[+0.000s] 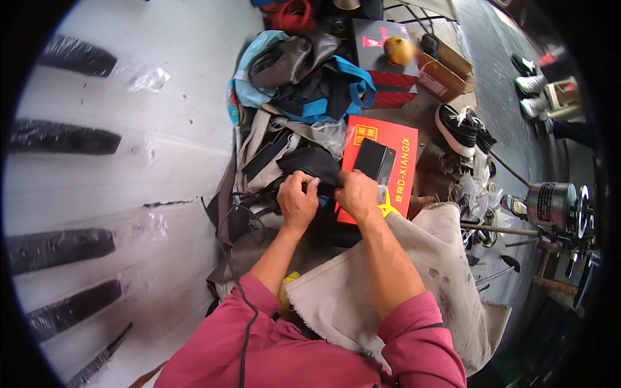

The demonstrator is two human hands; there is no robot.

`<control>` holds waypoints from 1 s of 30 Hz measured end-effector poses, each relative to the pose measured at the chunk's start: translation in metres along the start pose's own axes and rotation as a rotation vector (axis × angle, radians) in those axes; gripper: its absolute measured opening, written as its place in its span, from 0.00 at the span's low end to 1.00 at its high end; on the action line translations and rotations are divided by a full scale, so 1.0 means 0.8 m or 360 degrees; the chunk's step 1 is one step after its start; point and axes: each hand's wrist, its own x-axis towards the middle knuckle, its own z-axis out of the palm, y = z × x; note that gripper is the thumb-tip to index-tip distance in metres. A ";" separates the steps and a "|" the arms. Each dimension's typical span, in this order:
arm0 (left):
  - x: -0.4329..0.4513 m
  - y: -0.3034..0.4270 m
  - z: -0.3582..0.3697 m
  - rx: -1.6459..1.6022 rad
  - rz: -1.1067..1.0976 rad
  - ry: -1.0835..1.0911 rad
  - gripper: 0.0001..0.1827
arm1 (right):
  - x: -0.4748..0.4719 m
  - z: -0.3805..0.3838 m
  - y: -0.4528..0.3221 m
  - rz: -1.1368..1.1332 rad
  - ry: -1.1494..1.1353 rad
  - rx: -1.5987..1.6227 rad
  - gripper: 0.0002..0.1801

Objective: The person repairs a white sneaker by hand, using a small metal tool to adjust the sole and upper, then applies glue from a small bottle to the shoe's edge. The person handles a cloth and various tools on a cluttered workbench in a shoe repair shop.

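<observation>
A soft black fabric item, seemingly a bag (311,162), lies before me among straps and scraps. My left hand (297,198) pinches its near edge, with thumb and forefinger drawn together. At the item's right end, the curled fingers of my right hand (358,195) grip the fabric; the fingertips are partly hidden. Just beyond my right wrist is a red shoebox lid or box (383,127) bearing yellow writing. On it rests a flat black case or phone (370,158), beside a dark clear-edged sheet. A beige cloth (422,257) drapes under my right forearm.
A pale wall (184,145) with black taped strips stands to the left. Ahead are a heap of bags (296,63), a dark shoebox (373,43) with a round fruit on it, and a cardboard box (439,77). Black sneakers (456,128) and a metal hand-cranked machine (550,203) sit right.
</observation>
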 end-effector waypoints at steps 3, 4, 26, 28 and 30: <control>0.006 -0.025 -0.028 0.0012 -0.0202 0.0158 0.11 | -0.001 -0.019 0.017 0.0264 -0.0209 -0.0066 0.10; 0.004 -0.032 -0.037 -0.0018 -0.0268 0.0142 0.11 | -0.004 -0.024 0.019 0.0282 -0.0191 -0.0074 0.10; -0.016 -0.101 -0.041 0.0077 -0.0519 0.0295 0.12 | -0.022 -0.034 -0.024 -0.0302 -0.0138 0.0028 0.11; -0.012 -0.123 -0.038 -0.0031 -0.0960 0.0088 0.14 | -0.025 -0.035 -0.024 -0.0235 -0.0141 0.0069 0.11; -0.010 -0.132 -0.035 -0.0112 -0.1100 0.0021 0.14 | -0.025 -0.033 -0.024 -0.0197 -0.0160 0.0142 0.11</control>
